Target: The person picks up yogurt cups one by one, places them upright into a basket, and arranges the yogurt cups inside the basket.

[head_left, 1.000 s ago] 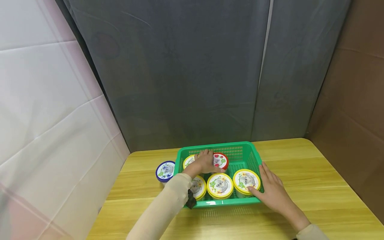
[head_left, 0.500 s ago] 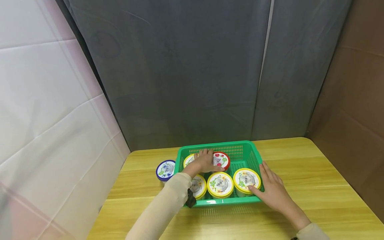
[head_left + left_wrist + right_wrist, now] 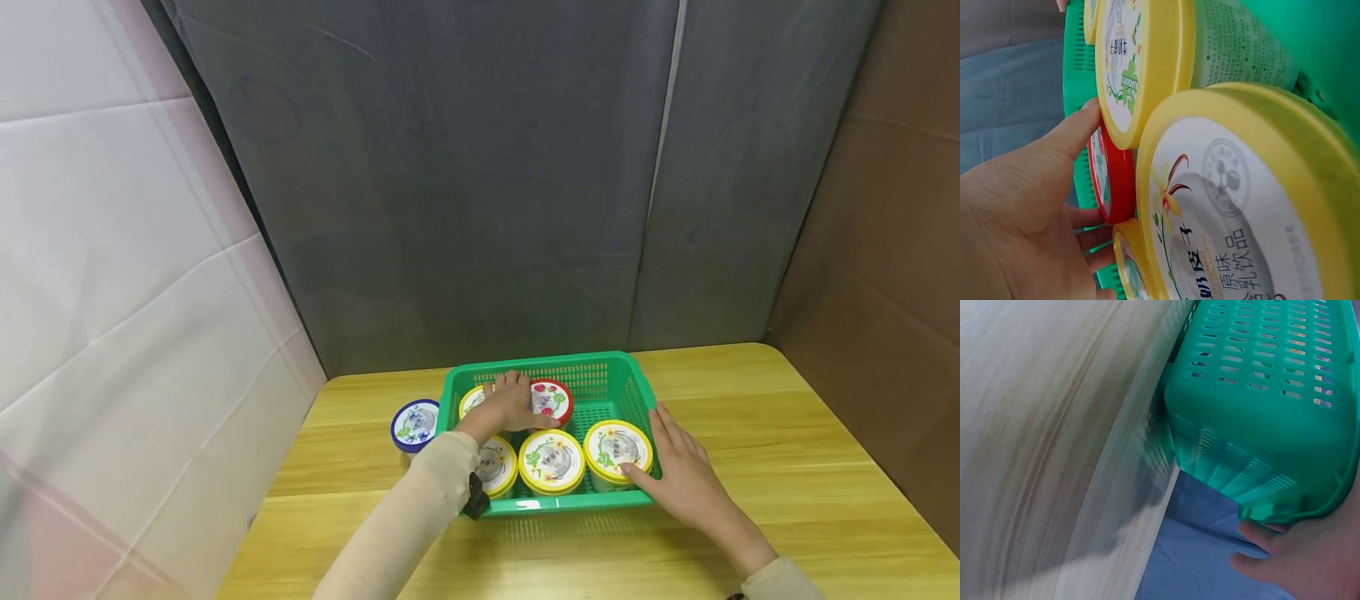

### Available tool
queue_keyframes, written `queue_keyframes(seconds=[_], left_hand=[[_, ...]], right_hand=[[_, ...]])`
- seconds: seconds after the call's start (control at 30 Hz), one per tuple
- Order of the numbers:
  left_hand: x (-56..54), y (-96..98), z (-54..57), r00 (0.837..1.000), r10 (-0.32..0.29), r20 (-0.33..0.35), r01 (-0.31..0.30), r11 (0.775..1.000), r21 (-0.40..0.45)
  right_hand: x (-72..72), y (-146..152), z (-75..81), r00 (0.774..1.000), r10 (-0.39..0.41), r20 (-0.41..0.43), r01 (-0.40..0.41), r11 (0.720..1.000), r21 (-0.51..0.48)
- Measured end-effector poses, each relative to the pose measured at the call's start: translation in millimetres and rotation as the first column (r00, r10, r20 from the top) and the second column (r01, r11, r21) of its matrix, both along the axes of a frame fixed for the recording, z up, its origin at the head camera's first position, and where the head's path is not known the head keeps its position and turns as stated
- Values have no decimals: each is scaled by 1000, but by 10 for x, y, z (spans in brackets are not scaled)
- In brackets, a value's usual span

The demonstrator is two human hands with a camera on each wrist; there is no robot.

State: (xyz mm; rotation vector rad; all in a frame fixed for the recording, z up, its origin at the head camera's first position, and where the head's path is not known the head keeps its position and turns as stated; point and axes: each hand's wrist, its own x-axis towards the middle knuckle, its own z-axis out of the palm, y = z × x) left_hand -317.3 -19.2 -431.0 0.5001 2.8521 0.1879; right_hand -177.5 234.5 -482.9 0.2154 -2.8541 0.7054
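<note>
Inside a green plastic basket, my left hand reaches over a red-lidded tub, holding it with the thumb on its near side and the fingers on the far left. In the left wrist view the red lid shows between thumb and fingers. A yellow-lidded tub sits partly hidden behind that hand. Three more yellow-lidded tubs line the near side, including a middle one and a right one. My right hand grips the basket's right rim, its thumb overlapping the right tub's lid.
A blue-lidded tub stands on the wooden table just left of the basket. Behind the table hangs a dark grey curtain. White fabric encloses the left side and a brown panel the right.
</note>
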Motion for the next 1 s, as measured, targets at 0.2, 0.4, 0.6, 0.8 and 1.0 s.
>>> queue_keyframes(seconds=[0.2,0.4,0.6,0.8,1.0], left_hand=[[15,1,13,1000,9,-3,-9,1000,-6],[32,-1,20,1000,13,0,-13,1000,-2],[44,-20,12,1000,25,-3,-25,1000,3],[65,-39,34,1000,27,-11,-27,1000,-9],[85,-82,180,999,34,-15,-34,998,48]], right_hand=[[-3,4,-11,1000,2,-2,-2,1000,2],[-8,8,-20,1000,-1,1,1,1000,0],[-14,20,-48,1000,1,-3,-1,1000,0],[-13,23,-53,1000,-1,16,1,1000,-6],[-5,20,-48,1000,3,13,-3,1000,-7]])
